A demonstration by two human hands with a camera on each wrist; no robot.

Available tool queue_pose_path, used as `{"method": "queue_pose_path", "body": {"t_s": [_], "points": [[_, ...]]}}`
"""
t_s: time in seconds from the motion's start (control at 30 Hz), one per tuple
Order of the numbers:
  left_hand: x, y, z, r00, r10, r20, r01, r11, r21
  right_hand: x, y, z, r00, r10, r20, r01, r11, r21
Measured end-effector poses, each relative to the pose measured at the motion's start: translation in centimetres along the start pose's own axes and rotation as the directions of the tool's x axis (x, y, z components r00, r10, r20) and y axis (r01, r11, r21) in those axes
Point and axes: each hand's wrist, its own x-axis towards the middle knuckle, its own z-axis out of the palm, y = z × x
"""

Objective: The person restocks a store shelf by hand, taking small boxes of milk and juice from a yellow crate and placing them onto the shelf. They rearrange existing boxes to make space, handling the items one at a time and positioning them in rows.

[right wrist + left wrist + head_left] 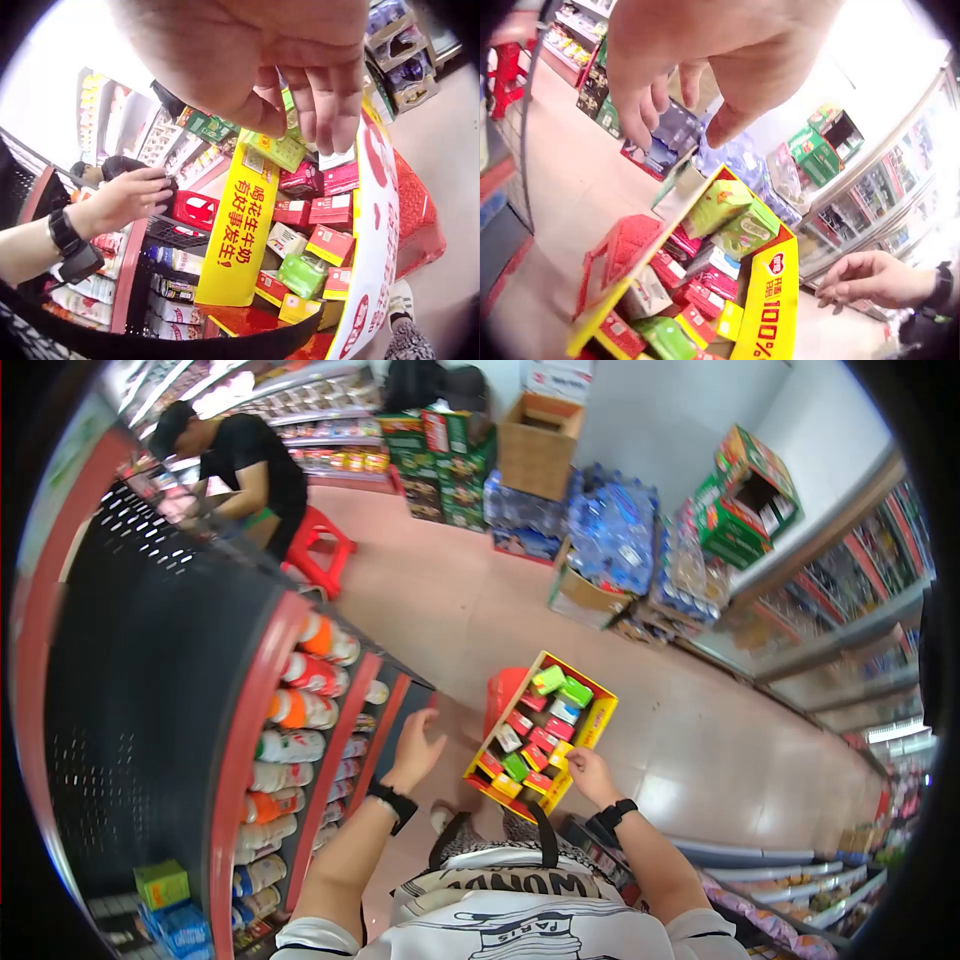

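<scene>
A yellow-edged display carton (589, 745) sits in front of the person on a red stool (500, 688). It holds several small boxes, among them red boxes (331, 211), green boxes (744, 227) and a white box (508, 738). My left hand (418, 748) is raised left of the carton, its fingers spread and loosely bent around nothing. Over the carton's right rim hovers my right hand (592, 775), fingers relaxed and nothing seen in them. In the right wrist view its fingers (324, 112) overlap the far green boxes.
Shelves with white bottles (290, 745) stand close on the left. A seated person (250, 475) is beyond them by another red stool (325, 550). Wrapped water bottles (612, 530) and cartons (540, 445) line the back wall; glass-door coolers (850, 580) stand right.
</scene>
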Motion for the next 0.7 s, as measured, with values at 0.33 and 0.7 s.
{"method": "queue_pose_path", "body": {"t_s": [0.33,0.7], "points": [[-22.5,3.0,-19.6,0.924,-0.135,-0.359,0.117,0.991,-0.071,0.6,-15.5,7.0,0.897,-0.309,0.316,0.334,0.942,-0.027],[-40.2,9.1,-28.6,0.567,0.301,-0.767,0.072,0.909,0.41,-6.7,-37.2,19.4,0.575,-0.713,0.402,0.625,0.7,0.347]]}}
